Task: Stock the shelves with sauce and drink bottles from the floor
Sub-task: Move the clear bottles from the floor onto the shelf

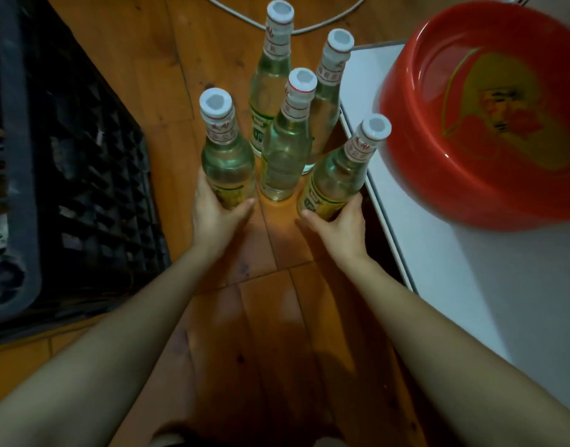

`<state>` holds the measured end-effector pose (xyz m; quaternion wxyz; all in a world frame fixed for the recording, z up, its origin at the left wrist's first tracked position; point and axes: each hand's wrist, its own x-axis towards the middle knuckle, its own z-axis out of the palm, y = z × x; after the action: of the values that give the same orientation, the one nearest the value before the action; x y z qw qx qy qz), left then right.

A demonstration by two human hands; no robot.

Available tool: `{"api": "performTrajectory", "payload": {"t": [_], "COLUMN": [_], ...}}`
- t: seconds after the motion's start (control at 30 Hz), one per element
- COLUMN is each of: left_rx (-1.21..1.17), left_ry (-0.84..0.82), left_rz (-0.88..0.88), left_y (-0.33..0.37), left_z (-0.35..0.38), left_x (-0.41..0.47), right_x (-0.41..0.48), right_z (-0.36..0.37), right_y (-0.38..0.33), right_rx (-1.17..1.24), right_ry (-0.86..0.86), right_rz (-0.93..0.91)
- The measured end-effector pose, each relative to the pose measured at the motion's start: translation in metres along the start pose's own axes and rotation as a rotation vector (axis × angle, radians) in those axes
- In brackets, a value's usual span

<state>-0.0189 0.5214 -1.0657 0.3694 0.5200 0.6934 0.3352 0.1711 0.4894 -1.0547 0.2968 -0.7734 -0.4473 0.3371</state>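
Observation:
Several clear glass bottles with white caps and yellow-green labels stand upright on the wooden floor (254, 317). My left hand (214, 212) grips the lower body of the near-left bottle (224, 146). My right hand (336, 222) grips the base of the near-right bottle (345, 169), which leans slightly right. Between them stands a middle bottle (285, 140), untouched. Behind it are a far bottle (270, 75) and a right-rear bottle (328, 91).
A black plastic crate (67, 175) sits on the floor to the left. At the right, a white surface (454, 269) carries a red plastic basin (483, 124). A grey cable (309, 27) curves across the floor behind the bottles.

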Motion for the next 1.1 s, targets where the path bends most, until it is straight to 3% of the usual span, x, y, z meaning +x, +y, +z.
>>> {"api": "performTrajectory", "payload": {"t": [0.2,0.4,0.77,1.1], "left_rx": [-0.073,-0.112,-0.089,-0.094], "left_ry": [0.038,-0.03,-0.069,-0.075], "left_rz": [-0.017,-0.029,-0.069,0.117], "left_y": [-0.001,0.029,0.237,0.464], "left_z": [0.002,-0.03,-0.174,-0.358], "left_x": [-0.004,-0.05,-0.144,-0.178], "right_x": [-0.006,-0.057,-0.171,-0.256], "right_z": [0.004,-0.031,-0.165,-0.308], "right_y": [-0.003,-0.033,-0.212,-0.452], "right_rx": [0.091,0.155,0.165,0.222], "right_ry": [0.088,0.041,0.023,0.037], "right_rz": [0.015,0.028,0.084,-0.058]}}
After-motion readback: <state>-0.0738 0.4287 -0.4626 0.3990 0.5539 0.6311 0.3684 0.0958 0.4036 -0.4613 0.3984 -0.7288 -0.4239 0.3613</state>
